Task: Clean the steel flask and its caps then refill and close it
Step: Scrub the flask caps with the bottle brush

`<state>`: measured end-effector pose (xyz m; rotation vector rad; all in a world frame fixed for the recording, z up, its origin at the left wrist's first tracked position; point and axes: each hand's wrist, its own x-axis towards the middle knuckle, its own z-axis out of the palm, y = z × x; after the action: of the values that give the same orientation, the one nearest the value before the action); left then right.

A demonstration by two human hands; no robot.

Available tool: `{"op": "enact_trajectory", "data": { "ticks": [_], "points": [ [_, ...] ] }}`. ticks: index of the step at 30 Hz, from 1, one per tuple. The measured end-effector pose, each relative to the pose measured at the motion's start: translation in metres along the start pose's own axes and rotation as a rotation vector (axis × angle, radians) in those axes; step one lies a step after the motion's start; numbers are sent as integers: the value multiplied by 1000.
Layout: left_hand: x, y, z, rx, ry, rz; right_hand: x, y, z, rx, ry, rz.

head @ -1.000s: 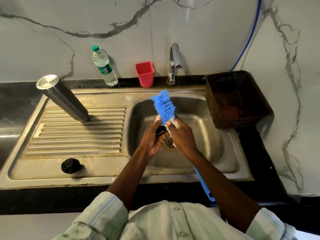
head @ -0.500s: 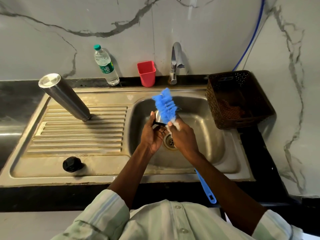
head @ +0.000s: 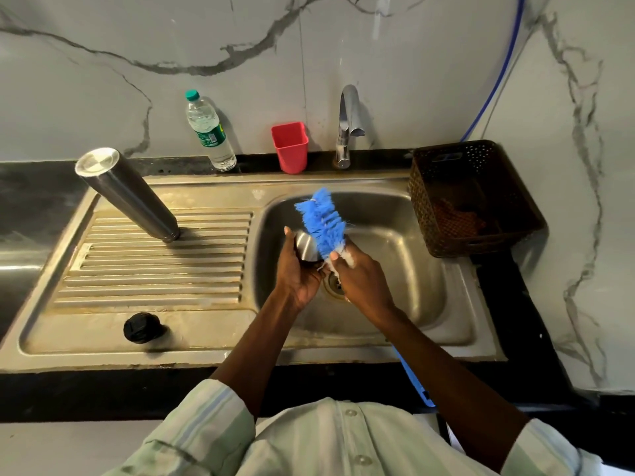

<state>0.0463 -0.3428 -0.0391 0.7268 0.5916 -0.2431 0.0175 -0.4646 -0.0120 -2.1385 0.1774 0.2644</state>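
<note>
Brush (head: 321, 219) tilted further upright since earlier; right hand (head: 360, 283) grips its neck, left hand (head: 297, 273) cups steel cap (head: 305, 247): light, rigid, wet-slippery; hold rim.

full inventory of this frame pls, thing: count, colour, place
steel flask: 1, silver, inverted on the drainboard
steel cap: 1, silver, in left hand over the basin
black cap: 1, black, front of the drainboard
bottle brush: 1, blue, in right hand, bristles against the steel cap
water bottle: 1, clear with green cap, by the wall
cup: 1, red, beside the tap
tap: 1, chrome, behind the basin
basket: 1, brown, right of the sink
sink: 1, steel, in a black counter
left hand: 1, holds the steel cap
right hand: 1, grips the bottle brush
</note>
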Motion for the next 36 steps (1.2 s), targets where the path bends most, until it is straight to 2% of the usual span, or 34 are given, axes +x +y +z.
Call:
{"op": "enact_trajectory", "data": {
  "ticks": [4, 9, 13, 17, 21, 26, 29, 33, 36],
  "points": [
    [-3, 7, 5, 101, 0, 79, 11, 5, -6, 0, -8, 5],
    [-1, 8, 4, 253, 113, 179, -1, 5, -5, -87, -25, -72],
    [-3, 2, 6, 369, 89, 188, 7, 11, -4, -3, -25, 5],
    [-2, 3, 9, 376, 133, 171, -1, 4, 2, -50, -48, -79],
    [-3, -1, 13, 386, 113, 160, 15, 10, -5, 57, -17, 25],
    [4, 7, 11, 464, 135, 208, 3, 7, -1, 46, -54, -65],
    [1, 1, 12, 452, 87, 202, 14, 8, -6, 117, -25, 26],
    [5, 0, 8, 470, 141, 202, 1, 3, 0, 24, -68, -79],
    [4, -5, 6, 448, 120, 190, 11, 5, -2, 98, -38, -7]
  ]
}}
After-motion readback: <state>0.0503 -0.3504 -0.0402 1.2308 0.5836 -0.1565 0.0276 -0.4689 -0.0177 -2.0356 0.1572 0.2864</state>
